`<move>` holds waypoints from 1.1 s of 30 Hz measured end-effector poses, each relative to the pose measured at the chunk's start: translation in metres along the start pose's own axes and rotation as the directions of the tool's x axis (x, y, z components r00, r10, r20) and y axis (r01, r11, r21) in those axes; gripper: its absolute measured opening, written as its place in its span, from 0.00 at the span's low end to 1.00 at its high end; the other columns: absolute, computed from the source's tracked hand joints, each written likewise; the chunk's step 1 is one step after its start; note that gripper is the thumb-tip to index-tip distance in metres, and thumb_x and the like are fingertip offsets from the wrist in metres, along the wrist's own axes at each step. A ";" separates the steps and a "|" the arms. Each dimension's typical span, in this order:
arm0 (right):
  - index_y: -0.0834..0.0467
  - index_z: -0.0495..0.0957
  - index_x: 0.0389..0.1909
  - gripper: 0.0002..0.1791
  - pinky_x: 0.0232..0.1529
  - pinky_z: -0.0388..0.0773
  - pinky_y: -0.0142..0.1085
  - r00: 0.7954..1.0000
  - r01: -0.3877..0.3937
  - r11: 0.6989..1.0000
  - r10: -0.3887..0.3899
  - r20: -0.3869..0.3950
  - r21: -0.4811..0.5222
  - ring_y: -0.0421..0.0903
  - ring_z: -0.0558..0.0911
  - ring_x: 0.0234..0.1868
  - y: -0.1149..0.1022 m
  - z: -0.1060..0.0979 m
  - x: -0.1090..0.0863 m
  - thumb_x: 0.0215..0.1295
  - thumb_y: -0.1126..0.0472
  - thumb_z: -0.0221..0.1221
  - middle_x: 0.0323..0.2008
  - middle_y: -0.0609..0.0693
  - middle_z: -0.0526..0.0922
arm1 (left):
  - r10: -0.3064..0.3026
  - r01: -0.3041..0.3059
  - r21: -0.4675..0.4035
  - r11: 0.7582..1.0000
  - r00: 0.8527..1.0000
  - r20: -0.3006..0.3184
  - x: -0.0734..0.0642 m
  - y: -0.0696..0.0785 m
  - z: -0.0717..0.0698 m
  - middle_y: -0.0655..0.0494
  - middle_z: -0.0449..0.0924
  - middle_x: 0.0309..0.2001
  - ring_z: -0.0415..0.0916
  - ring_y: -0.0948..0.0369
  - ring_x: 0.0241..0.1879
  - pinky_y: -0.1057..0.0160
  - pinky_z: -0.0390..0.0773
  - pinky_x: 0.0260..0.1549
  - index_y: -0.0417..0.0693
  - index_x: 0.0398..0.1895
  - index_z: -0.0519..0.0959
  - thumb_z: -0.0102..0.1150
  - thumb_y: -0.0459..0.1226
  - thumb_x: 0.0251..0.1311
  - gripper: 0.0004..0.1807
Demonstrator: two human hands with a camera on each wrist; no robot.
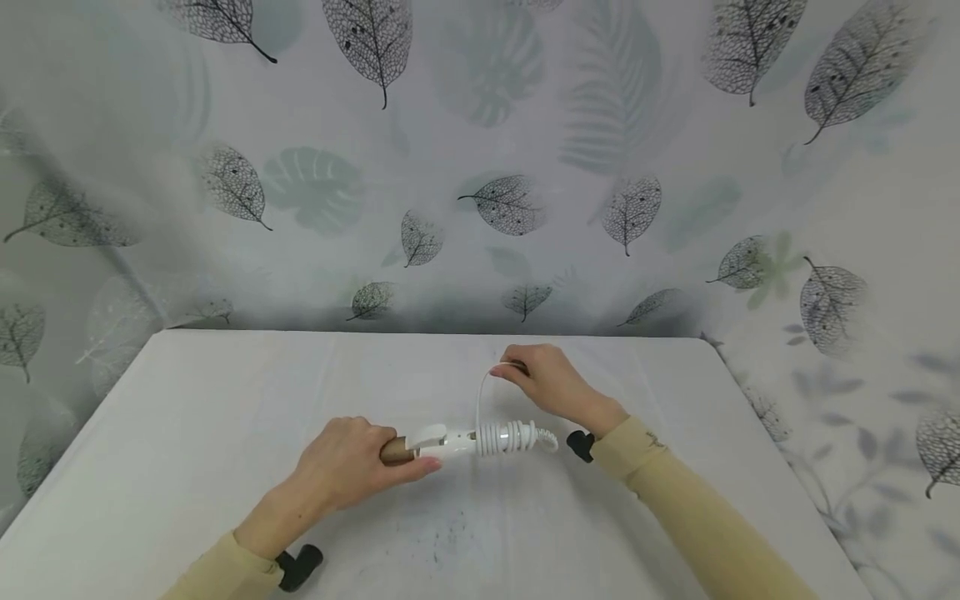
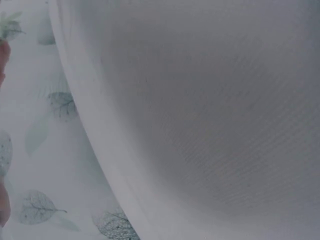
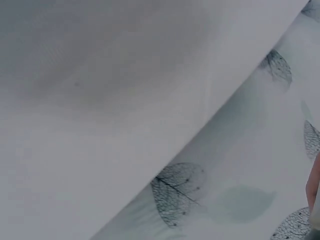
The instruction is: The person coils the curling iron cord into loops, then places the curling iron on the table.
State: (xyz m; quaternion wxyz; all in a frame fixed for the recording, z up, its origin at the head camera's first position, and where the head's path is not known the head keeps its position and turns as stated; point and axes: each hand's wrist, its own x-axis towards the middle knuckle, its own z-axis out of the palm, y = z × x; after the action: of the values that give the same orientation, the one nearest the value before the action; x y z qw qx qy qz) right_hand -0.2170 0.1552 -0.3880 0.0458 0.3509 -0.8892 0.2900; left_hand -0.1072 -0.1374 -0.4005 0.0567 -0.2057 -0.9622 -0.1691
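Observation:
A white curling iron [image 1: 453,444] lies sideways in the head view, just above the table, its brown barrel [image 1: 396,451] toward the left. My left hand [image 1: 348,462] grips that barrel, with the thumb stretched along the white part. White cord [image 1: 495,438] is wound in several turns round the handle. From these turns a free length [image 1: 479,400] rises to my right hand [image 1: 551,383], which pinches it behind the handle. Something brownish shows under the right fingers, mostly hidden. Only slivers of the hands appear at the edges of both wrist views.
The white table [image 1: 225,400] reaches back to a wall covering [image 1: 480,150] printed with leaves. Dark smudges [image 1: 442,537] mark the table in front of the curling iron. A black strap piece [image 1: 300,568] sits at the left wrist, another [image 1: 581,445] at the right.

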 end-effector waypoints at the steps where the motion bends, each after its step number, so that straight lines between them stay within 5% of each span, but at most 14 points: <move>1: 0.53 0.80 0.30 0.08 0.26 0.61 0.30 1.000 0.010 1.000 -0.010 -0.002 0.006 0.35 0.62 0.20 -0.001 -0.002 0.000 0.69 0.57 0.62 0.18 0.40 0.67 | 0.003 -0.003 0.009 1.000 1.000 0.000 0.000 0.000 0.001 0.70 0.45 0.13 0.48 0.72 0.14 0.71 0.53 0.15 0.61 0.11 0.53 0.52 0.75 0.53 0.37; 18: 0.53 0.79 0.27 0.09 0.23 0.60 0.28 0.985 0.098 0.992 -0.107 -0.135 -0.075 0.33 0.62 0.18 -0.033 -0.015 -0.003 0.68 0.58 0.64 0.17 0.39 0.69 | 0.020 -0.019 0.081 0.997 1.000 -0.002 0.000 0.002 0.004 0.69 0.46 0.13 0.49 0.71 0.14 0.70 0.52 0.15 0.61 0.10 0.52 0.52 0.77 0.51 0.38; 33: 0.55 0.79 0.28 0.08 0.22 0.65 0.26 0.931 0.201 0.970 -0.234 -0.280 -0.139 0.32 0.64 0.19 -0.060 -0.015 -0.014 0.65 0.62 0.66 0.18 0.41 0.69 | -0.032 0.031 0.024 0.999 0.999 0.034 0.001 0.003 0.001 0.68 0.47 0.13 0.50 0.71 0.13 0.70 0.55 0.15 0.60 0.11 0.52 0.52 0.77 0.50 0.38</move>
State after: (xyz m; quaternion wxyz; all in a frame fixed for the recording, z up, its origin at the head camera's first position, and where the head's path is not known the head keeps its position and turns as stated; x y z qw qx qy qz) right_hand -0.1691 0.1365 -0.3511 0.2283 0.3973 -0.8425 0.2833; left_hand -0.1075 -0.1342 -0.4005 0.0398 -0.1928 -0.9681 -0.1551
